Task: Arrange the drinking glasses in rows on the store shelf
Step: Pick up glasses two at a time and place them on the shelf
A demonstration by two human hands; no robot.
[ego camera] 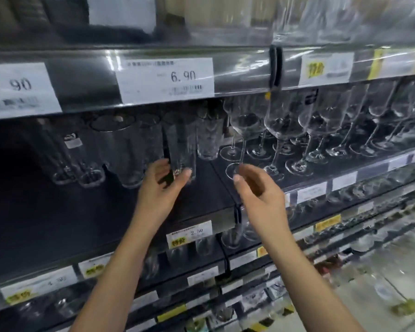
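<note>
Grips tumbler [181, 144] low in left hand [162, 188], best slid upright; cannot tell hold of right hand [256, 188] on wine glass [246, 123] beyond.

The tall glass [181, 142] at my twelve o'clock is clear and colourless, and so are the wine glasses [283, 121] at two o'clock. The shelf [201, 197] under them is plain black. Higher up at twelve o'clock, the price tag [168, 79] is white with dark grey numerals and a striped black barcode. The second tag [325, 68] at one o'clock is white with a yellow patch bearing dark characters. The small tag [189, 234] at six o'clock shows the same yellow patch.
</note>
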